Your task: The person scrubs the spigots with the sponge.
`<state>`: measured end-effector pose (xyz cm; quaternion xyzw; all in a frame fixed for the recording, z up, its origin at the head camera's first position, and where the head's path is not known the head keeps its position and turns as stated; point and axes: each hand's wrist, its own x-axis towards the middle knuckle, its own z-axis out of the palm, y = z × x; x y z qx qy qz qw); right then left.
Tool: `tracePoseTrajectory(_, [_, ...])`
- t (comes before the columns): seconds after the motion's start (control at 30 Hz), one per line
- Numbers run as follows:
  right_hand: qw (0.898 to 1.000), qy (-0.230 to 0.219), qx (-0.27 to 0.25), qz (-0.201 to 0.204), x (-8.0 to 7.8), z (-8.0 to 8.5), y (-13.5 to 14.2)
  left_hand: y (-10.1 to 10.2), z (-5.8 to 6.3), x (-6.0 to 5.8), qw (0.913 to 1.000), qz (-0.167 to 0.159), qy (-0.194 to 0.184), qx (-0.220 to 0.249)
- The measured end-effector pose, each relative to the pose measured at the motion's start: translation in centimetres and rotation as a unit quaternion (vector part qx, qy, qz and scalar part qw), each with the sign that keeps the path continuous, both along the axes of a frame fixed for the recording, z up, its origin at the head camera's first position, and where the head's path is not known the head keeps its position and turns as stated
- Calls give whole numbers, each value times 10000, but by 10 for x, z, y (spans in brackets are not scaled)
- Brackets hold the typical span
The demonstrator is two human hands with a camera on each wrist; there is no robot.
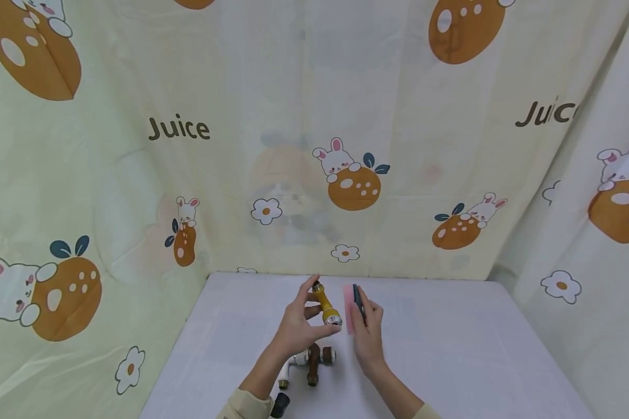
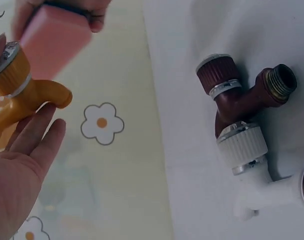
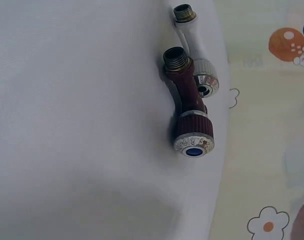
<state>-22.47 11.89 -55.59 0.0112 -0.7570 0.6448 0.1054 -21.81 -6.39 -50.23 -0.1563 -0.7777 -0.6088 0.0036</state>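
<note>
Between its thumb and fingers my left hand (image 1: 296, 327) grips a yellow tap (image 1: 325, 304), tilted in the air, its silver-capped knob toward the thumb. In the left wrist view the tap's short curved spout (image 2: 54, 92) points at the right hand's side. My right hand (image 1: 368, 337) holds a pink sponge (image 1: 348, 308) by its dark backing (image 1: 359, 299), upright just right of the tap with a narrow gap between. Below the hands, a dark red-brown tap (image 3: 191, 92) and a white tap (image 3: 194, 42) lie close together on the table.
The white-covered table (image 1: 451, 343) reaches back to a curtain (image 1: 230, 174) printed with rabbits, oranges and flowers. More curtain hangs at both sides. By the left sleeve (image 1: 247, 404) shows a small black object (image 1: 280, 404) near the bottom edge.
</note>
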Motion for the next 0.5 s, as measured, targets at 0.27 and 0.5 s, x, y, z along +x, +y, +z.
tracePoseTrajectory(0.27, [9833, 1803, -77, 255, 22, 8, -3, -8, -1, -7, 9989, 142, -76, 444])
tracePoseTrajectory(0.5, [9769, 2106, 98, 357, 27, 15, -11, -6, -3, -5, 9998, 21, 179, 97])
